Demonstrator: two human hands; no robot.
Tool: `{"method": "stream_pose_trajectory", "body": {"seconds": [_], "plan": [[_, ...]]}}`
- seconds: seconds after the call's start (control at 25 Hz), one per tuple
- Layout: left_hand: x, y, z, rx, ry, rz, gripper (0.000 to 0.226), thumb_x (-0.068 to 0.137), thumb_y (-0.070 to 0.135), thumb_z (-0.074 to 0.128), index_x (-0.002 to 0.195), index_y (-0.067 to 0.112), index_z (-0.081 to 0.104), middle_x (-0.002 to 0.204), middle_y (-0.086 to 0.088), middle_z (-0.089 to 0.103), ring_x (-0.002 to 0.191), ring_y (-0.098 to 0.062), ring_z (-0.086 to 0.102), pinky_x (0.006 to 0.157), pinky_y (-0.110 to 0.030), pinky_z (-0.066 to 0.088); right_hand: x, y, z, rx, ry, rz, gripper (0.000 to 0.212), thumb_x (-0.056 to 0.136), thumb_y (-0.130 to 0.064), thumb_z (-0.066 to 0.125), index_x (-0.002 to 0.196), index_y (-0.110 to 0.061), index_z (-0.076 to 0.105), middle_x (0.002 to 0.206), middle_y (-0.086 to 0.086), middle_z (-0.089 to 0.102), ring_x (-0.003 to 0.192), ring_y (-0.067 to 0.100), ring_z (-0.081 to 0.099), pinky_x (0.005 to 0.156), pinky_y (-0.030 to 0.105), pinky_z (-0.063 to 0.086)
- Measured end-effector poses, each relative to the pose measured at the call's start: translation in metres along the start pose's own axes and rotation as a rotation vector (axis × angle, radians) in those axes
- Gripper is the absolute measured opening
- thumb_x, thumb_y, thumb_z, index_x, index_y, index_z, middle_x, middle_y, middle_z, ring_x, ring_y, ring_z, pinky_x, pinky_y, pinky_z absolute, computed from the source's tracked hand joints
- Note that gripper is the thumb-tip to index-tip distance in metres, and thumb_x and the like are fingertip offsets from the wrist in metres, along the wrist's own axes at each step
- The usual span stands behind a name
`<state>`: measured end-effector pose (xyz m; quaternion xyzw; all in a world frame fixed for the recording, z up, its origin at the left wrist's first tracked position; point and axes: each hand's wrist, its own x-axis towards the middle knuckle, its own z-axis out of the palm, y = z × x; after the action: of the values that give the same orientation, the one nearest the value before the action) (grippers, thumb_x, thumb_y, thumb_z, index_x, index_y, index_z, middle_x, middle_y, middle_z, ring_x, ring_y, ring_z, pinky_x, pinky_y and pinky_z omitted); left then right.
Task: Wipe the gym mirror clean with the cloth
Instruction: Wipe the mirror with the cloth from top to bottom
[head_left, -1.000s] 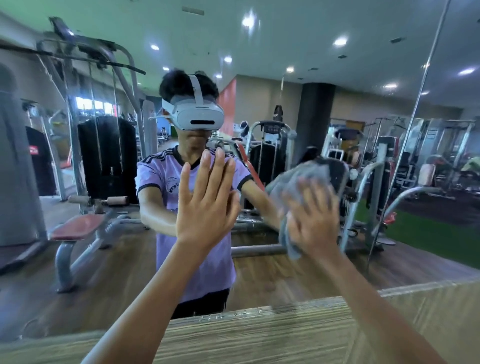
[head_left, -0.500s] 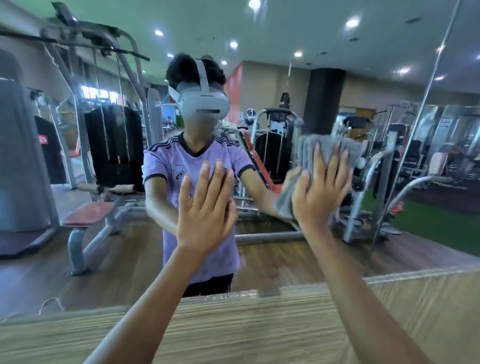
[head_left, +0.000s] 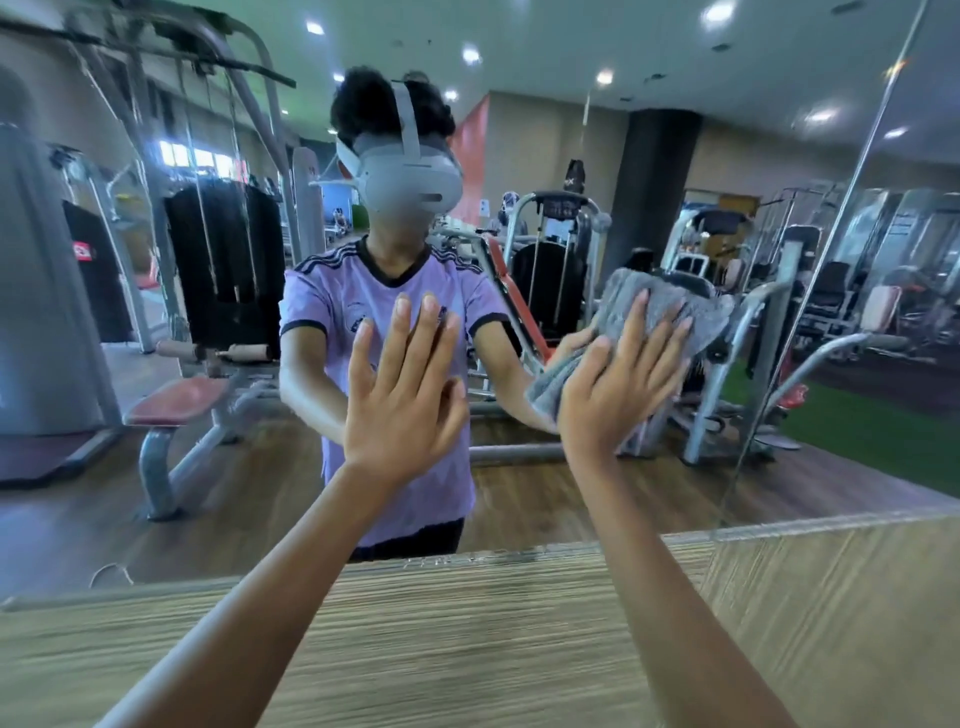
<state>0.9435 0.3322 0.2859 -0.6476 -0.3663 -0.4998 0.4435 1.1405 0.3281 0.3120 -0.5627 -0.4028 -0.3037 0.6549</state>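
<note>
The gym mirror (head_left: 218, 493) fills the wall ahead and reflects me and the gym machines. A grey cloth (head_left: 670, 304) is pressed flat against the glass, right of centre. My right hand (head_left: 623, 379) lies on it with straight, spread fingers, and the cloth's edges stick out above and to the lower left of the hand. My left hand (head_left: 402, 389) rests flat on the bare glass left of the cloth, fingers straight and pointing up, holding nothing.
A striped wood-grain panel (head_left: 467, 639) runs below the mirror's lower edge. A vertical seam (head_left: 810, 291) separates this mirror pane from the adjoining pane on the right. Benches and weight machines appear only as reflections.
My right hand has slid the cloth up and a little to the right on the glass, fingers now plainly spread. My left hand has stayed flat on the mirror in about the same place.
</note>
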Motion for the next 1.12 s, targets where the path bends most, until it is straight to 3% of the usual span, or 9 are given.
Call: {"method": "stream_pose_trajectory", "body": {"seconds": [0.2,0.36,0.4,0.56,0.64,0.8,0.88,1.04,1.12], "plan": [[-0.005,-0.004,0.000,0.007,-0.005,0.018,0.062,0.097,0.032,0.047,0.153,0.008,0.035,0.159,-0.013,0.030,0.147,-0.032,0.030,0.118,-0.055,0.024,-0.067,0.078,-0.023,-0.099,-0.246,-0.727,0.052,0.101,-0.031,0.034,0.153,-0.029,0.031,0.164,0.004,0.015,0.150,0.027,0.018,0.119,0.059,0.015],[-0.002,0.002,-0.001,0.027,-0.005,-0.015,0.061,0.097,0.032,0.044,0.153,0.007,0.036,0.159,-0.013,0.029,0.148,-0.032,0.028,0.114,-0.058,0.030,-0.022,0.022,0.000,-0.007,0.010,0.103,0.051,0.100,-0.030,0.035,0.149,-0.016,0.040,0.158,0.014,0.031,0.147,0.032,0.024,0.116,0.062,0.018],[-0.002,0.002,-0.001,0.011,-0.004,-0.007,0.061,0.097,0.032,0.045,0.152,0.007,0.036,0.159,-0.013,0.030,0.148,-0.032,0.028,0.115,-0.057,0.030,-0.028,-0.002,0.004,0.023,0.028,0.149,0.052,0.100,-0.031,0.035,0.149,-0.016,0.039,0.158,0.015,0.031,0.147,0.032,0.024,0.117,0.061,0.016],[-0.026,-0.004,-0.001,0.000,0.010,-0.006,0.063,0.092,0.028,0.057,0.150,0.006,0.042,0.157,-0.012,0.035,0.148,-0.030,0.030,0.117,-0.056,0.028,-0.100,0.031,-0.013,-0.021,-0.216,-0.669,0.050,0.100,-0.031,0.039,0.149,-0.025,0.038,0.156,0.009,0.036,0.147,0.030,0.027,0.117,0.059,0.018],[-0.051,-0.002,-0.003,0.048,-0.011,0.001,0.065,0.090,0.028,0.061,0.149,0.006,0.043,0.156,-0.013,0.038,0.147,-0.030,0.031,0.116,-0.055,0.029,-0.081,0.084,-0.023,-0.101,-0.266,-0.845,0.054,0.100,-0.033,0.034,0.153,-0.035,0.029,0.161,0.003,0.028,0.150,0.025,0.021,0.117,0.060,0.019],[-0.061,0.002,0.000,0.071,-0.003,-0.015,0.064,0.090,0.029,0.058,0.149,0.007,0.043,0.156,-0.012,0.039,0.148,-0.029,0.031,0.118,-0.053,0.027,-0.032,0.049,-0.007,-0.068,-0.053,-0.076,0.053,0.098,-0.030,0.038,0.150,-0.018,0.039,0.159,0.014,0.029,0.147,0.032,0.023,0.116,0.062,0.018],[-0.060,0.002,0.001,0.071,0.008,-0.016,0.064,0.091,0.029,0.058,0.149,0.006,0.043,0.156,-0.012,0.038,0.148,-0.029,0.031,0.118,-0.053,0.027,-0.054,0.003,0.001,-0.017,-0.034,0.031,0.053,0.099,-0.034,0.037,0.148,-0.013,0.041,0.156,0.019,0.033,0.146,0.034,0.024,0.117,0.061,0.016],[-0.063,0.000,0.000,0.048,0.006,-0.019,0.064,0.090,0.029,0.059,0.148,0.006,0.044,0.155,-0.013,0.040,0.146,-0.030,0.033,0.116,-0.054,0.030,-0.114,0.052,-0.016,-0.084,-0.217,-0.695,0.056,0.097,-0.033,0.044,0.152,-0.025,0.035,0.156,0.010,0.035,0.148,0.029,0.025,0.116,0.060,0.019],[-0.062,0.001,0.000,0.053,-0.007,-0.026,0.065,0.090,0.029,0.058,0.149,0.006,0.043,0.156,-0.013,0.038,0.147,-0.030,0.031,0.115,-0.055,0.031,-0.086,0.089,-0.021,-0.107,-0.231,-0.768,0.056,0.100,-0.034,0.038,0.154,-0.031,0.028,0.163,0.003,0.023,0.150,0.026,0.019,0.116,0.060,0.019]]}}
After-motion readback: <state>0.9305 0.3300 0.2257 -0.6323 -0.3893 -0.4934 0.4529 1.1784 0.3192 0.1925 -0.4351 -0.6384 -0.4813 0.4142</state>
